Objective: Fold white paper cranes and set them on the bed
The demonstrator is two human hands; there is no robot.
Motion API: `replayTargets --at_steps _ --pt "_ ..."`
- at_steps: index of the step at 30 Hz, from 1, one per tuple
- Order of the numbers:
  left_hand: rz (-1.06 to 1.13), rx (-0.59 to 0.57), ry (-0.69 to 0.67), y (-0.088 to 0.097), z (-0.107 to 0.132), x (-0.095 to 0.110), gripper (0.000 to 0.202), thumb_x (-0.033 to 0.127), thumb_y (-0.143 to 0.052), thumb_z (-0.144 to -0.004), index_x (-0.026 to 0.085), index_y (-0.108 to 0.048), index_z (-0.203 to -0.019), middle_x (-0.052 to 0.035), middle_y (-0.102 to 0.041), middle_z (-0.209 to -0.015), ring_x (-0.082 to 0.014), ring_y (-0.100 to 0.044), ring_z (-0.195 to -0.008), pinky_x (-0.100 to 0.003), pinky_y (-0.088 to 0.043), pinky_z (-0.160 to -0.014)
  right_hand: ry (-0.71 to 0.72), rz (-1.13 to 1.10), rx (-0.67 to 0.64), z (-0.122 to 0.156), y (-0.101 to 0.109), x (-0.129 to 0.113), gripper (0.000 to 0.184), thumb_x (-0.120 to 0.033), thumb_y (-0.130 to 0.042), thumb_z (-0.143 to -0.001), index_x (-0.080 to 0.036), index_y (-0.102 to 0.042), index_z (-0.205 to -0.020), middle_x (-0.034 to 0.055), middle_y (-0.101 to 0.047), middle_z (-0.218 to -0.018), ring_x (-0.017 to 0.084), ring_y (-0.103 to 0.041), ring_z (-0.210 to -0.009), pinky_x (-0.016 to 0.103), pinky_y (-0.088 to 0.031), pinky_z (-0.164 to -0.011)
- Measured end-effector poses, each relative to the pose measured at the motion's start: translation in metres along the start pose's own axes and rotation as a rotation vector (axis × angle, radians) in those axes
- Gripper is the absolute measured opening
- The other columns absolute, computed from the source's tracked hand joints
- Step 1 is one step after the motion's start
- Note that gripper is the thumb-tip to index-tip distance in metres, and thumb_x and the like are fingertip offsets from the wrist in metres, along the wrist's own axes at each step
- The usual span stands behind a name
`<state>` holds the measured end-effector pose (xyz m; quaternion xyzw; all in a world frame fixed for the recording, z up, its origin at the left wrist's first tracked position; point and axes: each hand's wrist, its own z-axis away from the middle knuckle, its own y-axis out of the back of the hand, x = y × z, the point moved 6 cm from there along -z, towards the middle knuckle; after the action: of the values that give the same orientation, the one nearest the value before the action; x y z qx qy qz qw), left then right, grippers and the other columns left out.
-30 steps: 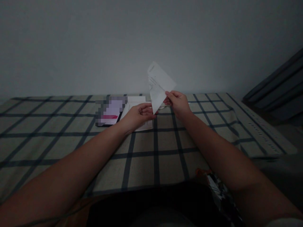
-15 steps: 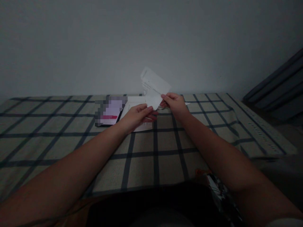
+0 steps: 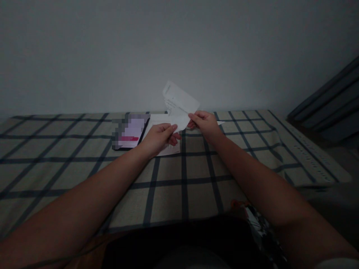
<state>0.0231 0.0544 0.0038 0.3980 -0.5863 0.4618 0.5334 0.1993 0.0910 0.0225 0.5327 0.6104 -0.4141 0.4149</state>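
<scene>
A creased white sheet of paper (image 3: 182,99) with faint print is held up between both hands, tilted above the table. My left hand (image 3: 161,138) pinches its lower left corner between thumb and fingers. On the right edge, my right hand (image 3: 206,123) grips the same paper with thumb and curled fingers. Under and behind my left hand lies another white sheet (image 3: 169,150), partly covered by the hand. A small white paper tip (image 3: 221,123) shows just beyond my right hand; the rest of it is hidden.
A tablet or phone (image 3: 130,130) with a lit, blurred screen lies left of my left hand. The checked tablecloth (image 3: 196,168) covers the table, which meets a grey wall (image 3: 179,45). A shiny object (image 3: 256,220) sits near the front edge, below my right forearm.
The held paper has shifted slightly left and down. My left hand's fingers have closed more on the corner, and my right hand has moved a little left.
</scene>
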Motion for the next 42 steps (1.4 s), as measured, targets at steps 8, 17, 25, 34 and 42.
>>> replayTargets --at_steps 8,17,25,34,42 --pt "0.180 -0.065 0.106 -0.002 -0.003 -0.001 0.039 0.053 -0.067 -0.086 0.016 -0.065 -0.075 -0.0061 -0.069 -0.063 -0.0169 -0.065 -0.051 -0.029 -0.055 -0.050 -0.039 0.047 -0.004 0.001 0.000 0.002 0.030 -0.045 -0.077 -0.081 -0.020 -0.066 -0.071 0.0000 -0.069 -0.065 0.010 -0.064 -0.059 0.024 -0.055 -0.062" --pt "-0.069 -0.155 0.067 -0.008 0.002 -0.006 0.030 0.028 -0.091 -0.065 0.017 -0.064 -0.067 -0.0040 -0.072 -0.069 -0.0123 -0.066 -0.059 -0.023 -0.054 -0.058 0.010 0.042 0.041 0.000 0.003 0.001 0.038 -0.054 -0.080 -0.076 -0.019 -0.065 -0.069 0.0002 -0.068 -0.064 0.012 -0.063 -0.059 0.025 -0.055 -0.061" --pt "-0.061 -0.120 0.029 -0.006 0.000 -0.002 0.036 0.035 -0.093 -0.064 0.016 -0.071 -0.084 -0.0037 -0.073 -0.073 -0.0147 -0.068 -0.063 -0.026 -0.057 -0.063 -0.066 0.056 -0.037 -0.001 0.002 0.008 0.033 -0.048 -0.078 -0.080 -0.019 -0.064 -0.069 -0.0002 -0.067 -0.064 0.010 -0.062 -0.058 0.023 -0.054 -0.060" --pt "0.065 0.253 -0.168 0.024 -0.009 0.010 0.045 0.050 -0.084 -0.075 0.018 -0.058 -0.058 0.0018 -0.054 -0.052 -0.0079 -0.047 -0.046 -0.020 -0.038 -0.045 -0.114 0.061 -0.231 0.006 -0.012 0.009 0.027 -0.040 -0.074 -0.080 -0.019 -0.065 -0.068 -0.0004 -0.066 -0.062 0.010 -0.061 -0.058 0.023 -0.052 -0.060" --pt "0.132 0.363 -0.251 0.036 -0.006 0.019 0.034 0.044 -0.087 -0.072 0.019 -0.063 -0.073 0.0021 -0.063 -0.074 -0.0087 -0.059 -0.066 -0.019 -0.050 -0.059 -0.105 0.115 -0.192 0.004 -0.006 0.004 0.029 -0.037 -0.073 -0.078 -0.020 -0.056 -0.062 -0.0027 -0.059 -0.057 0.009 -0.054 -0.054 0.022 -0.044 -0.054"
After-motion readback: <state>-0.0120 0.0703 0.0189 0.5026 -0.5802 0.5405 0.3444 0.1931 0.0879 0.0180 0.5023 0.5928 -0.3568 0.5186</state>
